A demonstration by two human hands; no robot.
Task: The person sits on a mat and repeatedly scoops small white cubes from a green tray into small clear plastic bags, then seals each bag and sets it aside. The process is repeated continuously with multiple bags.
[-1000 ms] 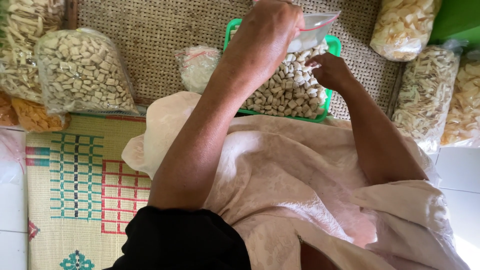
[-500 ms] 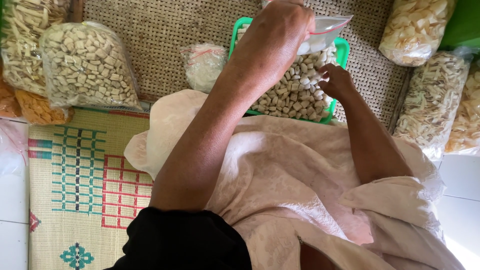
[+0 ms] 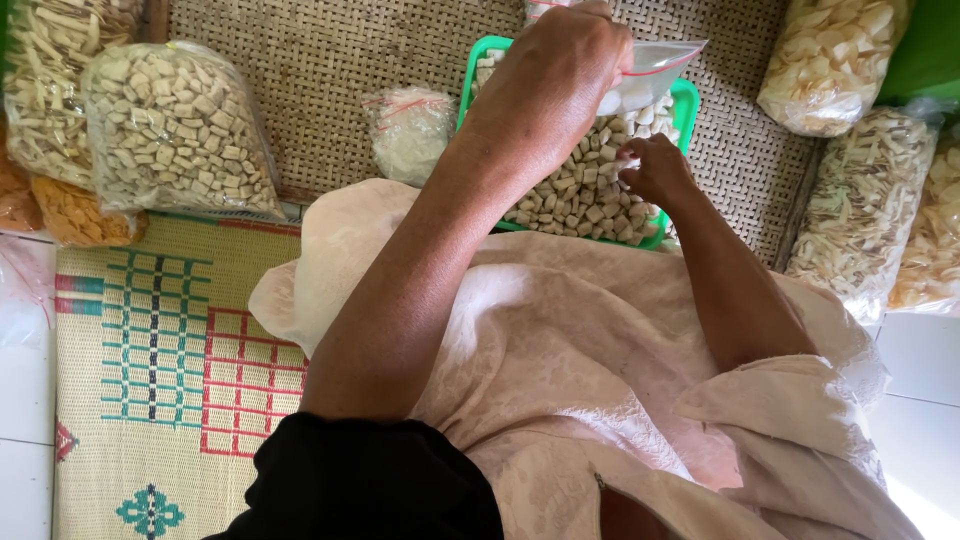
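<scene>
Here, a small clear zip bag [image 3: 650,75], thin, limp and light, best pinched at its rim, is held so by the left hand [image 3: 560,75] above the green tray [image 3: 685,100], where right-hand fingertips [image 3: 632,172] close on pale cracker pieces [image 3: 580,195].

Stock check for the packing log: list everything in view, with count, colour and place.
Green plastic tray of pale cube-shaped crackers: one, top centre on the woven mat.
Small clear zip bag: one, red-striped seal, held above the tray.
Small filled clear bag: one, whitish contents, left of the tray.
Large clear bags of snacks: about seven; cube-filled bag, orange chips left; pale chips, strips right.
Brown woven mat: one, top.
Patterned straw mat: one, lower left.
Pink cloth: one, over the lap.
Left hand: holds the zip bag.
Right hand: on the crackers.
</scene>
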